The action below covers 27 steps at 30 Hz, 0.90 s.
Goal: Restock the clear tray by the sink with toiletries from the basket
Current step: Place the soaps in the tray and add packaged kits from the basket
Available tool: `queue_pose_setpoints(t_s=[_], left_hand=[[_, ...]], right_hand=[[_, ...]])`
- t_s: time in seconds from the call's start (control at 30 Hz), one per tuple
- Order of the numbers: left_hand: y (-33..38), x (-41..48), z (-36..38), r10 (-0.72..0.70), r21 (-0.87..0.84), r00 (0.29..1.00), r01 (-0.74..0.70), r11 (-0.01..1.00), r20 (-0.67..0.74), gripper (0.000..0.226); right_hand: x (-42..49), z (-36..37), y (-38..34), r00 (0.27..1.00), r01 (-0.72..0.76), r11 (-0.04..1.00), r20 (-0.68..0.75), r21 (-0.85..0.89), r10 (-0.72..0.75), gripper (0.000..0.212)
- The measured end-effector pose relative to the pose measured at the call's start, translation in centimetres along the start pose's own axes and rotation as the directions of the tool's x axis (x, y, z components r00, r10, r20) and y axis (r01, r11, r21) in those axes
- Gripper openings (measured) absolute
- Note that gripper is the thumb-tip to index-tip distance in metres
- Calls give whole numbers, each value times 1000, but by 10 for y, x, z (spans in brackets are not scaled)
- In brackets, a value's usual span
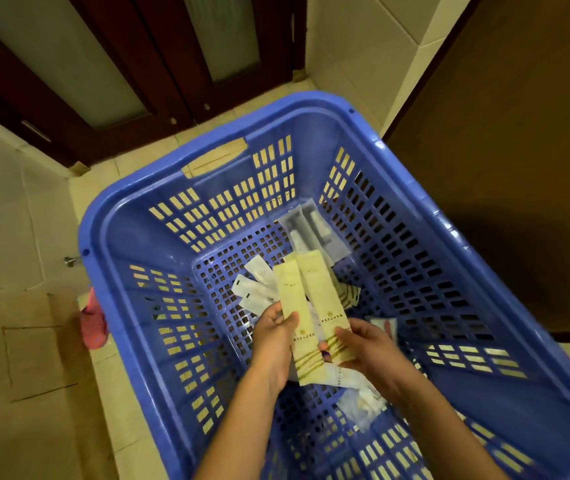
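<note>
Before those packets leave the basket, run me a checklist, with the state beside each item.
1. Grip of left hand on left cream packet: ok, thumb pressed across it.
2. Grip of right hand on right cream packet: ok.
3. Stock left in blue basket: ok, white sachets and clear-wrapped packets lie inside.
4. Room in the clear tray: cannot tell, it is not in view.

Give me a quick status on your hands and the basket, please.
Left hand grips one cream packet, right hand grips second cream packet. Both over the blue basket; white sachets lie inside. Clear tray not in view; nothing blocking.
</note>
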State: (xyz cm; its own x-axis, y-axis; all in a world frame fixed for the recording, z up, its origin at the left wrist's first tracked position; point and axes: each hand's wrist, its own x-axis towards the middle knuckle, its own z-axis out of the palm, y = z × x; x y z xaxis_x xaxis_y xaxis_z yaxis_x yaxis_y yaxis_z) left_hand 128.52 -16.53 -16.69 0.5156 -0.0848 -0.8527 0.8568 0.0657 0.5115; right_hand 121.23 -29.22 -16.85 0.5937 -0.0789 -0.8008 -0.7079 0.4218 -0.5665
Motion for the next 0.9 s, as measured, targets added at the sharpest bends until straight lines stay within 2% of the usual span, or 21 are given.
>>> queue_pose_setpoints(t_s=[0.07,0.2,0.33,0.57,0.67,0.77,0.9], left_hand=[[5,-12,0,-2,-1,1000,2,1000,-5,22],[19,-47,5,12,-6,999,-11,1000,41,26],[34,-93,12,80,59,992,-86,995,99,27],[58,-174,25,175,64,957,-195,979,233,25],[70,-211,34,248,71,924,-279,958,293,23],[83,-241,42,312,90,866,-373,923,392,17],[96,-267,55,425,204,761,-574,793,491,10]], right_hand=[[-12,0,-3,997,29,999,-64,-36,-31,15],[-50,11,-17,995,45,997,-85,-63,-51,14],[-94,26,-34,980,124,968,-125,-220,-154,14],[-175,47,-67,942,240,911,-147,-335,-302,25],[-213,50,-79,906,323,874,-148,-363,-396,29],[-247,50,-91,889,377,874,-143,-308,-434,30],[-280,42,-100,885,402,887,-151,-228,-441,43]])
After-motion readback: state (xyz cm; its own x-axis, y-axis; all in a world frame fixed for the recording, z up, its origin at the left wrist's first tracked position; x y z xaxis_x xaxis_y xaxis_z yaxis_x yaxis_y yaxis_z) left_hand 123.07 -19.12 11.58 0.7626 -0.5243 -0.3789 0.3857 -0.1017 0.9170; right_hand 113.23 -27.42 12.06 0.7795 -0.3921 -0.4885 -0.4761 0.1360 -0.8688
